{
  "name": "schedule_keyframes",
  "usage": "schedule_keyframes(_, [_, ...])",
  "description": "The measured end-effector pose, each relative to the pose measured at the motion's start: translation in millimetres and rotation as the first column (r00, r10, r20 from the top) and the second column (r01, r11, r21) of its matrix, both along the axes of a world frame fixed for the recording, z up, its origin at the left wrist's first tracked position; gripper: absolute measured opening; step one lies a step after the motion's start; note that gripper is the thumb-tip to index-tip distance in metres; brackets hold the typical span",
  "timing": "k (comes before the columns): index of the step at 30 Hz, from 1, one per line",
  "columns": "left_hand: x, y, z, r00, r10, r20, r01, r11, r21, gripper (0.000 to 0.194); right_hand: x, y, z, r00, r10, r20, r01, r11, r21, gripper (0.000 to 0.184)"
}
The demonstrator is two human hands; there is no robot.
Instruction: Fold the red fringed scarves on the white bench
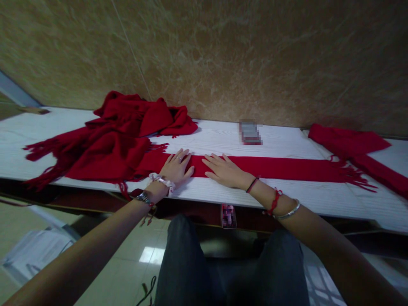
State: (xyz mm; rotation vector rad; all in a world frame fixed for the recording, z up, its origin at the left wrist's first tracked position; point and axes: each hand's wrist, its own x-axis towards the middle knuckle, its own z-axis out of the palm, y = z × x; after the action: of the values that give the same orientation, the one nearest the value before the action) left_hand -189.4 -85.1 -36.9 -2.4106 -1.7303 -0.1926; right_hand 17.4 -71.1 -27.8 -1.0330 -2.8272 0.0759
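While your head view looks down, your left hand [177, 166] and right hand [225, 171] rest open and flat, fingers spread, on the red scarf [283, 169], stretched lengthwise along the white counter [216, 138]; a crumpled red heap [111, 155] sits left, more red fabric [350, 142] far right!

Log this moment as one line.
left hand: open, palm down on red scarf | right hand: open, palm down on same red scarf | red cloth heap: at left | table: under scarf and heap
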Motion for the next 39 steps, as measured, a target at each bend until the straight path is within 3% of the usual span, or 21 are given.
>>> schedule_keyframes(4, [-0.4, 1.2, 0.6, 0.987, -0.149, 0.058, 0.148, 0.989, 0.027, 0.040, -0.7, -0.3, -3.8, 1.000, -0.009, 0.013, 0.009, 1.000, 0.024, 0.055])
schedule_keyframes(6, [-0.9, 1.6, -0.3, 0.985, -0.165, 0.045, 0.165, 0.986, 0.014, 0.039, -0.5, -0.4, -4.1, 1.000, -0.017, 0.015, 0.016, 1.000, 0.025, 0.055])
schedule_keyframes(12, [-2.7, -1.4, -5.0, 0.999, 0.009, 0.041, -0.010, 1.000, 0.021, 0.042, 1.5, -1.3, -2.7, 0.999, -0.038, 0.019, 0.037, 0.999, 0.011, 0.054])
schedule_keyframes(19, [1.7, -6.3, 0.7, 0.992, 0.121, -0.029, -0.124, 0.987, -0.100, 0.052, 14.2, 2.8, 0.0, 0.998, -0.070, 0.002, 0.070, 0.996, -0.054, 0.053])
schedule_keyframes(24, [2.3, -4.4, 1.7, 0.988, 0.141, -0.059, -0.148, 0.978, -0.150, 0.056, -15.1, 3.7, 3.7, 0.989, -0.130, -0.063, 0.127, 0.990, -0.059, 0.053])
schedule_keyframes(28, [2.8, -3.9, 2.6, 0.985, 0.158, -0.063, -0.166, 0.970, -0.177, 0.057, -34.6, 2.0, 0.0, 0.994, -0.101, -0.044, 0.099, 0.994, -0.045, 0.052])
schedule_keyframes(31, [3.6, -4.6, 3.7, 0.986, 0.154, -0.058, -0.162, 0.971, -0.174, 0.057, -14.4, 1.4, -3.3, 0.991, -0.131, -0.002, 0.131, 0.990, -0.045, 0.053])
schedule_keyframes(36, [4.2, -4.8, 4.8, 0.988, 0.153, -0.032, -0.157, 0.972, -0.174, 0.057, 65.3, -0.5, -5.6, 0.956, -0.287, 0.064, 0.288, 0.958, -0.009, 0.054])
schedule_keyframes(39, [4.7, -4.5, 5.3, 0.988, 0.152, -0.031, -0.156, 0.974, -0.167, 0.057, 94.3, -2.4, -4.7, 0.919, -0.384, 0.093, 0.385, 0.923, 0.003, 0.054])
